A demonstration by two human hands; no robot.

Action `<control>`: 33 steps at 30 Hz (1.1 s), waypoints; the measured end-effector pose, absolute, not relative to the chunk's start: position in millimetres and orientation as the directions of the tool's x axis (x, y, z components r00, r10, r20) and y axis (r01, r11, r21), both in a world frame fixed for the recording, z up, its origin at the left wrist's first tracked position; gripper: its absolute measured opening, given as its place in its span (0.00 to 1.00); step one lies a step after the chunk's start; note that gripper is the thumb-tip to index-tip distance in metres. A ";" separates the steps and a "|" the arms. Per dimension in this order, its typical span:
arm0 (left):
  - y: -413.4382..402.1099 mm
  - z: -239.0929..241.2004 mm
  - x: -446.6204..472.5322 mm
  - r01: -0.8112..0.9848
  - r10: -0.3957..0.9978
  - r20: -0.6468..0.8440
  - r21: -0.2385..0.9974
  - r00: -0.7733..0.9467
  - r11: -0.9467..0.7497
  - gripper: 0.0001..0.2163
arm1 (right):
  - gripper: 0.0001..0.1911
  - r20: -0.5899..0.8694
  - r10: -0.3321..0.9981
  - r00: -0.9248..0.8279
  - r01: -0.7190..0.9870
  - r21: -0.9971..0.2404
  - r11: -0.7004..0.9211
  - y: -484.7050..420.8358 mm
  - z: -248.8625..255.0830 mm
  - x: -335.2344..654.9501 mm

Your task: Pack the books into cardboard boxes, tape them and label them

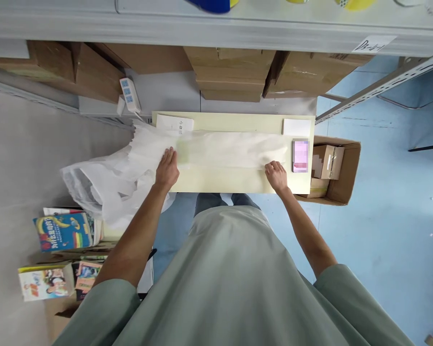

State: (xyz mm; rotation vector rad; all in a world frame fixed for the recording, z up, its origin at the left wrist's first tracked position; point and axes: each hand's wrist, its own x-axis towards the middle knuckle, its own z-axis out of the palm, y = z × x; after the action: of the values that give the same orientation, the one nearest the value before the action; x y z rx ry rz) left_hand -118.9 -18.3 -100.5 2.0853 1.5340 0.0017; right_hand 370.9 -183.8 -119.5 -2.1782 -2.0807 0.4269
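A long, thin white sheet (234, 149), perhaps plastic or packing foam, lies stretched across a pale yellow board (220, 181). At its left part my left hand (168, 168) rests palm down, fingers stretched out. Just right of those fingers a faint greenish patch (183, 152) shows through the white; I cannot tell what lies under it. Near the sheet's lower right corner, my right hand (276, 176) has its fingers curled together on the edge. To the left, a loose white bag-like heap (108, 180) hangs past the board's end.
A phone (300, 155) and white cards (296, 127) lie at the board's right. Beside it stands an open carton (348, 180) with smaller boxes. Cardboard boxes (233, 72) and a power strip (130, 94) sit behind, under a metal shelf (216, 33). Books (63, 231) are stacked lower left.
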 end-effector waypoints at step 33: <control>-23.6 -160.7 55.6 0.804 0.870 -0.195 0.511 0.453 -0.304 0.44 | 0.40 -0.197 0.972 0.129 0.891 -0.407 -0.201 -95.0 -148.7 249.0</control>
State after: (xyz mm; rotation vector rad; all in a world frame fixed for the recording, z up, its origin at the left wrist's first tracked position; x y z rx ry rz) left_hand 55.6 -23.6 -160.7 2.1604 1.3943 0.1588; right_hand 249.0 -95.0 -148.7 -2.2093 -1.8525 0.6279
